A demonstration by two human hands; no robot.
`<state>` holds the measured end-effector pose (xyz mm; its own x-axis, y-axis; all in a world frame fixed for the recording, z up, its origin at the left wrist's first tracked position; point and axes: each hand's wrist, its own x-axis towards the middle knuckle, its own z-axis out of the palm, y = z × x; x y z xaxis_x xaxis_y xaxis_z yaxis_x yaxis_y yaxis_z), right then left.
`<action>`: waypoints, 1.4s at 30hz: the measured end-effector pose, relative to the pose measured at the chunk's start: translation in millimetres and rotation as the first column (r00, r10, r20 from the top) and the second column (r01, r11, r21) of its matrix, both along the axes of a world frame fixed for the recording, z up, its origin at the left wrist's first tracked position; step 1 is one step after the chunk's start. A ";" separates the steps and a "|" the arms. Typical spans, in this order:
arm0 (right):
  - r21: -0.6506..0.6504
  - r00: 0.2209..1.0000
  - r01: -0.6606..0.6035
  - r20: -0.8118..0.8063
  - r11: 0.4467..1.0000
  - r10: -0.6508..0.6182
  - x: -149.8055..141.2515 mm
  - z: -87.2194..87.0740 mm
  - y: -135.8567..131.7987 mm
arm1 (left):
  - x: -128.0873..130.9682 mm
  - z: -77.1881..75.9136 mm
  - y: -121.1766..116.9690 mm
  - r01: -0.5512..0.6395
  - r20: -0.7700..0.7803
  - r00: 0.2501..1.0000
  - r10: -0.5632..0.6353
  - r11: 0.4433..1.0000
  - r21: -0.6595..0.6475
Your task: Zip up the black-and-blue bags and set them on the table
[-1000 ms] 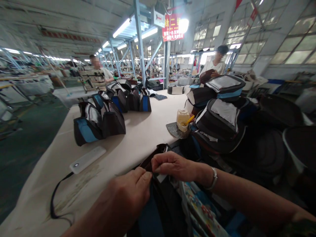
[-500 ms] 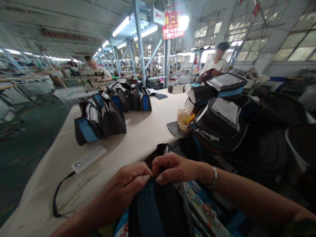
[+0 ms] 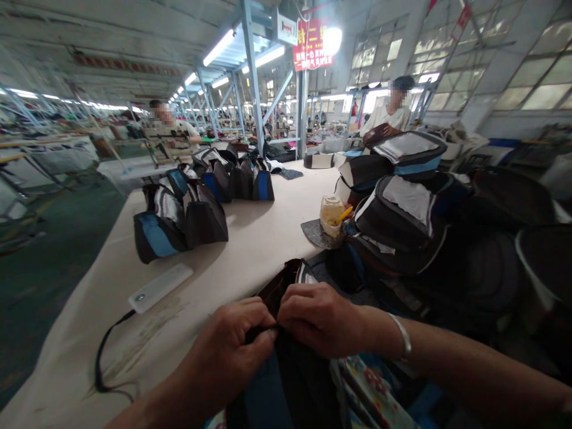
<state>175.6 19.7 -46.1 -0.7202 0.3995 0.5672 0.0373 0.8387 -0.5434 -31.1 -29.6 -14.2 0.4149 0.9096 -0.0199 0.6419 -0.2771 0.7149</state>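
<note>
A black bag with a blue stripe (image 3: 263,393) lies close to me, over floral cloth (image 3: 373,387), against the table's near edge. My left hand (image 3: 236,342) pinches the bag's upper edge between thumb and fingers. Right beside it, my right hand (image 3: 319,319) has its fingers curled on the same edge, and the two sets of fingertips nearly meet. The bag's dark opening (image 3: 288,277) with a white strip shows beyond the knuckles. My fingers hide the exact spot they grip.
Several black and blue bags (image 3: 179,226) stand on the pale table (image 3: 250,238). A glue jar with a yellow-handled tool (image 3: 331,214) sits on a dark pad. Bags are piled (image 3: 402,208) at right. A white corded device (image 3: 161,288) lies left. Two people work beyond.
Both hands have shifted slightly on the bag's edge. The right hand's fingers are curled in more, its wrist has moved a little right and down, and the left hand has turned slightly.
</note>
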 end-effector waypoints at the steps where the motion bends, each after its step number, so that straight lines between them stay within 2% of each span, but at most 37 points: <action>1: 0.081 1.000 0.021 0.015 0.997 -0.022 1.2 -0.4 -2.4 | 0.7 -2.4 -0.9 -0.006 -0.007 1.000 0.007 1.000 0.015; 3: 0.240 0.996 0.037 0.066 0.970 -0.054 4.6 0.4 -6.8 | 2.3 -3.3 -2.9 -0.015 -0.036 0.999 0.016 1.000 0.018; 6: 0.421 0.980 -0.003 0.184 0.907 -0.082 11.8 6.6 -12.0 | 3.5 5.9 -4.4 -0.001 -0.068 0.998 -0.001 0.999 -0.032; 9: 0.512 0.960 -0.053 0.263 0.857 -0.098 18.6 14.6 -15.3 | 1.1 18.3 -0.6 0.135 0.015 0.991 -0.134 0.981 -0.140; 11: 0.579 0.960 -0.058 0.255 0.813 -0.113 21.5 16.5 -17.1 | -2.4 20.4 5.1 0.218 0.090 0.975 -0.204 0.954 -0.205; 14: 0.682 0.975 -0.036 0.183 0.730 -0.123 23.7 11.9 -20.2 | -6.7 13.9 12.6 0.249 0.108 0.968 -0.227 0.921 -0.300; 15: 0.697 0.980 -0.028 0.161 0.717 -0.118 24.4 9.2 -21.3 | -7.0 11.4 13.3 0.252 0.102 0.967 -0.231 0.909 -0.331; 16: 0.686 0.985 -0.023 0.141 0.727 -0.101 25.1 6.5 -22.3 | -6.5 9.7 12.8 0.257 0.095 0.967 -0.238 0.902 -0.346; 17: 0.629 0.990 -0.018 0.121 0.777 -0.075 26.0 4.5 -22.8 | -5.3 9.0 11.1 0.258 0.085 0.966 -0.243 0.903 -0.344; 18: 0.516 0.995 -0.011 0.091 0.857 -0.042 26.9 3.4 -22.7 | -3.6 9.2 8.5 0.252 0.072 0.968 -0.241 0.914 -0.319; 19: 0.352 0.999 -0.001 0.049 0.936 -0.017 27.8 3.5 -21.7 | -1.5 10.2 5.4 0.248 0.061 0.969 -0.240 0.932 -0.264; 20: 0.164 1.000 0.004 0.001 0.987 -0.004 28.5 5.0 -19.8 | 0.7 11.3 2.0 0.251 0.051 0.968 -0.245 0.949 -0.191; 21: -0.010 1.000 -0.005 -0.028 1.000 0.005 28.7 7.5 -16.9 | 2.8 12.2 -1.2 0.256 0.039 0.967 -0.254 0.960 -0.110; 22: -0.132 0.999 -0.026 -0.026 0.991 0.023 28.4 10.7 -13.2 | 4.5 12.4 -4.0 0.266 0.028 0.964 -0.265 0.963 -0.035; 23: -0.186 0.998 -0.058 0.008 0.981 0.061 27.5 14.1 -9.1 | 5.8 11.8 -6.3 0.275 0.019 0.961 -0.276 0.961 0.027; 26: -0.169 0.959 -0.213 0.150 0.962 0.239 21.5 20.1 2.3 | 6.0 7.5 -9.2 0.287 -0.021 0.958 -0.286 0.951 0.117; 28: -0.185 0.936 -0.277 0.169 0.943 0.308 16.9 18.1 6.4 | 2.9 6.4 -7.7 0.289 -0.021 0.957 -0.289 0.950 0.117; 30: -0.238 0.933 -0.297 0.133 0.925 0.334 14.3 13.3 7.3 | -2.6 9.6 -3.6 0.310 -0.003 0.951 -0.310 0.950 0.020; 33: -0.361 0.944 -0.265 0.091 0.894 0.316 15.4 8.8 4.6 | -13.8 19.0 6.5 0.371 0.025 0.928 -0.371 0.917 -0.147; 35: -0.502 0.951 -0.223 0.077 0.836 0.300 17.9 10.3 1.4 | -21.2 23.7 13.5 0.385 0.000 0.921 -0.389 0.911 -0.150; 39: -0.739 0.965 -0.111 0.080 0.664 0.250 18.9 19.1 -6.1 | -29.8 24.7 22.1 0.395 0.002 0.918 -0.397 0.911 -0.122; 41: -0.783 0.964 -0.053 0.122 0.620 0.236 16.2 22.7 -8.6 | -30.3 24.5 22.7 0.424 0.031 0.905 -0.424 0.896 -0.135; 42: -0.780 0.958 -0.041 0.147 0.624 0.246 14.4 23.8 -9.2 | -30.1 24.5 22.2 0.441 0.034 0.897 -0.440 0.888 -0.135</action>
<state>190.0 10.5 -22.3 -0.8670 0.4929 -0.0727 0.1556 0.1294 -0.9793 -61.2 -7.4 10.4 0.7725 0.6220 -0.1278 0.4743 -0.4314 0.7674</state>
